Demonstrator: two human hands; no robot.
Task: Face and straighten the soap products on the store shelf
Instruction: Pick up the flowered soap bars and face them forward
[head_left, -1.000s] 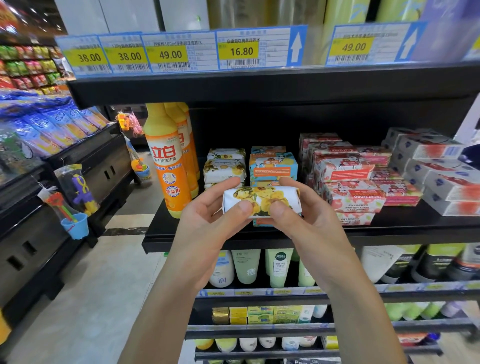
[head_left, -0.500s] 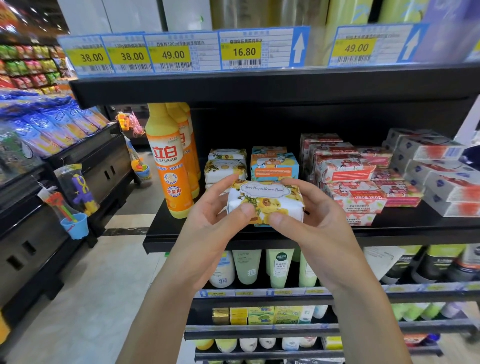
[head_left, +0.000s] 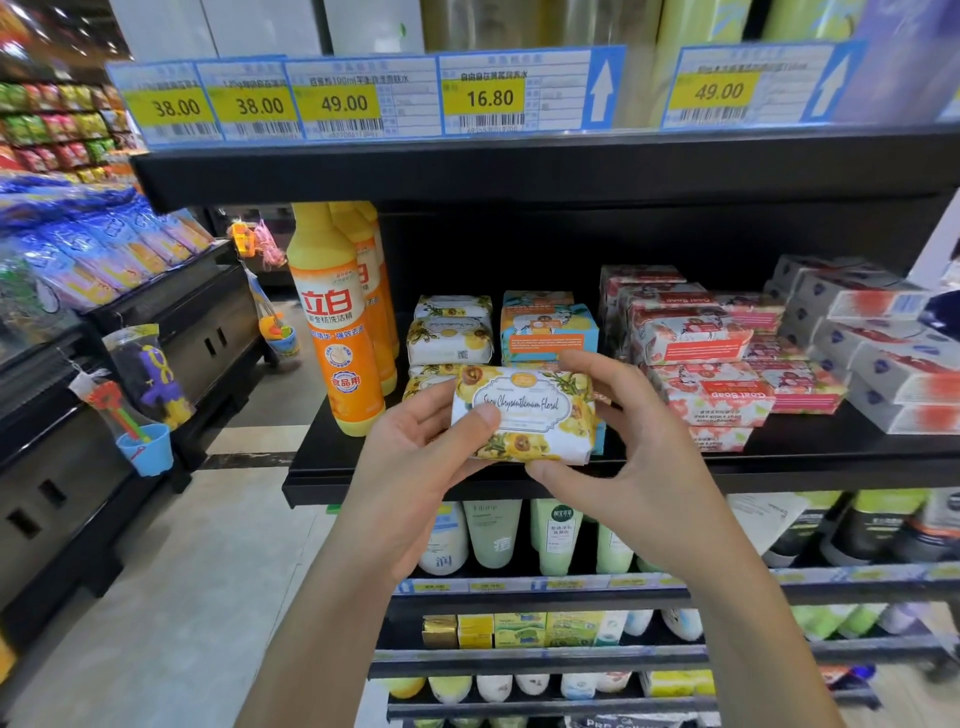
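A paper-wrapped soap bar with yellow flowers (head_left: 530, 413) is held in front of the black shelf (head_left: 519, 475), its labelled face turned towards me. My left hand (head_left: 421, 452) grips its left end, thumb on the front. My right hand (head_left: 623, 441) holds its right end, fingers over the top and thumb under the lower edge. Behind it lie more yellow floral soaps (head_left: 449, 338), stacked, and blue-and-orange soap packs (head_left: 548, 330). Red-and-white Goat Soap packs (head_left: 711, 358) are piled loosely to the right.
Orange detergent bottles (head_left: 332, 322) stand at the shelf's left end. Grey-and-red boxes (head_left: 878, 343) fill the far right. Price tags (head_left: 488, 96) line the shelf above. Lower shelves hold tubes (head_left: 493, 535) and small boxes. A dark display with hanging toys (head_left: 140, 395) flanks the aisle on the left.
Both hands have rotated the floral soap so its labelled front now faces me, and lifted it slightly higher in front of the shelf.
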